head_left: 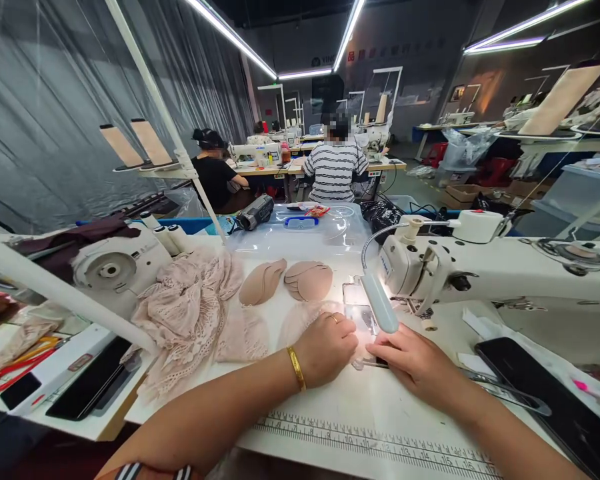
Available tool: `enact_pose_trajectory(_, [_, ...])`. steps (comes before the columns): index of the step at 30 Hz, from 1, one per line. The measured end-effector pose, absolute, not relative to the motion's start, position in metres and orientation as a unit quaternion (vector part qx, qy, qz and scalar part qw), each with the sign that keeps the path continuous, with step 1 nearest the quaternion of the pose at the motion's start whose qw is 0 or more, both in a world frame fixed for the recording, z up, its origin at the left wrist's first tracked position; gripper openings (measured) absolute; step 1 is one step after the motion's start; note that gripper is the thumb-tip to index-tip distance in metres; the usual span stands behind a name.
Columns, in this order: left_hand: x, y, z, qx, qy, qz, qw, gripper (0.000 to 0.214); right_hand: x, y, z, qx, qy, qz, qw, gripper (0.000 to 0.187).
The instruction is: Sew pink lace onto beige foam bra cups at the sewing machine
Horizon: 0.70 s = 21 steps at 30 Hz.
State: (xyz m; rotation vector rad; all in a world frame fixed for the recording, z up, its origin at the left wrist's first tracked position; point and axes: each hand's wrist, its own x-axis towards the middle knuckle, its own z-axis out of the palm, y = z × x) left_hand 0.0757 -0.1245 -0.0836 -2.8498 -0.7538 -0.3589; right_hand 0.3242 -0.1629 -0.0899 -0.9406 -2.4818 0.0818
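My left hand [327,348], with a ring and a gold bangle, rests closed on a sheer pale pink lace piece [300,320] beside the sewing machine's needle plate. Its curled fingers pinch the fabric edge. Opposite it, my right hand [417,363] reaches in from the right, thumb and finger together on the same fabric just in front of the plate. A small lamp [380,303] on a bendy neck partly covers the right fingers and lights the spot. The white sewing machine [480,267] stands to the right. Behind my left hand lie two stacks of beige bra cups [263,283] [309,280].
A heap of pink lace [187,300] lies on the left. A printed ruler [360,440] runs along the table's front edge. A black phone [545,393] and tweezers [515,393] lie at right. A clear plastic bin [300,233] stands behind; two people sit further back.
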Motion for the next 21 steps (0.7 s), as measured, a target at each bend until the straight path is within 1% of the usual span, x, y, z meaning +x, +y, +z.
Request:
enact_pose_trajectory(3, [0.077, -0.124, -0.085, -0.954, -0.254, -0.129, 0.091, 0.020, 0.328, -0.163, -0.087, -0.352, -0.907, 0.054, 0.226, 0.034])
enact_pose_trajectory(7, [0.084, -0.125, -0.085, -0.951, -0.272, -0.121, 0.082, 0.016, 0.331, -0.161, -0.087, -0.365, -0.902, 0.054, 0.226, 0.032])
enact_pose_trajectory(12, [0.089, -0.127, -0.082, -0.950, -0.285, -0.104, 0.077, 0.019, 0.333, -0.160, -0.088, -0.381, -0.894, 0.062, 0.227, 0.031])
enact_pose_trajectory(21, [0.092, -0.125, -0.085, -0.954, -0.267, -0.118, 0.067, 0.026, 0.331, -0.160, -0.087, -0.393, -0.889, 0.066, 0.223, 0.033])
